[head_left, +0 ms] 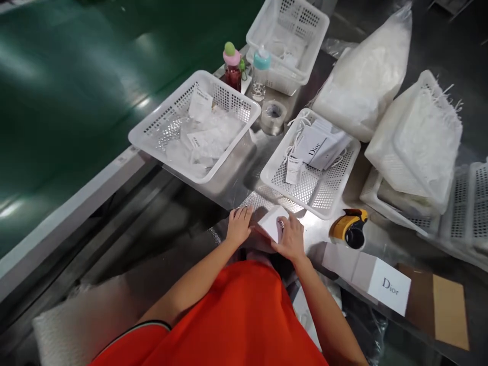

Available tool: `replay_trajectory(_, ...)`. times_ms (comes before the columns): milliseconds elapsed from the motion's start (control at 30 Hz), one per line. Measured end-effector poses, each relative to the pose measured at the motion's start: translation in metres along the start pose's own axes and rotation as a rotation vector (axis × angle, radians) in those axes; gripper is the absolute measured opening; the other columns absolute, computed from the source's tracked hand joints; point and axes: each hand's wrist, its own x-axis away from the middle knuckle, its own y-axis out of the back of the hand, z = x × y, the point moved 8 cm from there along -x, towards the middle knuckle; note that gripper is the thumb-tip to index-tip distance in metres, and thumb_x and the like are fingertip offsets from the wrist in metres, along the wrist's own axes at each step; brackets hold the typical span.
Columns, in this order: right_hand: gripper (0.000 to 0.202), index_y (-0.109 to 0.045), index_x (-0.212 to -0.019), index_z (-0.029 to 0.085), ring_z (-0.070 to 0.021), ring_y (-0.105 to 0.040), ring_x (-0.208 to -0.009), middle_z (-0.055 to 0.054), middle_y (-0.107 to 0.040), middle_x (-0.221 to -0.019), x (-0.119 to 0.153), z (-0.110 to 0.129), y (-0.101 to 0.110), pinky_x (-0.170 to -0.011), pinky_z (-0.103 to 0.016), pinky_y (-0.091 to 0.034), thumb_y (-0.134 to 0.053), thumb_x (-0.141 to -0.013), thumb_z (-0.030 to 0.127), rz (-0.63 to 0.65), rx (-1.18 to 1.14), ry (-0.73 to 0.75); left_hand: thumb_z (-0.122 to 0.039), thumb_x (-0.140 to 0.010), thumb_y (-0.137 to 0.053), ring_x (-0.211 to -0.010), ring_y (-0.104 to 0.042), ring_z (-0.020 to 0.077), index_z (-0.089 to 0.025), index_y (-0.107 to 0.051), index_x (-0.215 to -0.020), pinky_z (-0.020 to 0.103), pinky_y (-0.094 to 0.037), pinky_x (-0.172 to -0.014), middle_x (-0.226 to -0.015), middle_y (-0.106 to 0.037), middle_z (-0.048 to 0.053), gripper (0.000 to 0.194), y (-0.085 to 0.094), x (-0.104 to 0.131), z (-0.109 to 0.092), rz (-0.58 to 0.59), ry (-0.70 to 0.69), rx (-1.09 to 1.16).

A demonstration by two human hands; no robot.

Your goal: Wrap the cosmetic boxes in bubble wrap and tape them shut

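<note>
At the near edge of the metal table, my right hand point(292, 237) grips a small white box point(271, 219) by its right side, with dark print partly hidden under the fingers. My left hand point(240, 225) lies just left of the box, its fingers stretched out over the table edge; it holds nothing that I can see. Beyond the box stands a white basket point(331, 202) with a white Dior bag point(313, 148), white cords and a tag point(293, 170). To the right are a yellow tape dispenser point(345, 227) and white Dior boxes point(389, 285).
Another white basket point(204, 179) holds clear plastic bags with labels. Behind it are a tape roll point(273, 117), two bottles, one with a teal cap point(261, 76), and stacked baskets point(318, 30). A filled plastic bag point(366, 76) stands back right. A green conveyor belt point(76, 101) runs along the left.
</note>
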Motion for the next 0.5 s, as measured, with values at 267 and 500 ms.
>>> replay_trajectory(267, 0.085, -0.047, -0.146, 0.022, -0.0389, -0.036, -0.134, -0.018, -0.034, -0.157, -0.045, 0.036, -0.039, -0.113, -0.05, -0.025, -0.077, -0.068, 0.039, 0.114, 0.059, 0.136, -0.019, -0.088, -0.057, -0.145, -0.044, 0.029, -0.012, -0.023, -0.16, 0.054, -0.019, -0.125, -0.155, -0.051, 0.019, 0.08, -0.002, 0.001, 0.012, 0.034, 0.0, 0.064)
replay_trajectory(500, 0.082, -0.048, -0.144, 0.021, -0.0382, -0.037, -0.135, -0.02, -0.035, -0.156, -0.031, 0.039, -0.038, -0.11, -0.049, -0.028, -0.075, -0.069, 0.039, 0.032, 0.101, 0.114, -0.014, -0.085, -0.059, -0.147, -0.042, 0.0284, -0.014, -0.039, -0.154, 0.055, -0.019, -0.127, -0.157, -0.05, 0.016, 0.072, -0.002, -0.001, 0.01, 0.037, -0.063, 0.006)
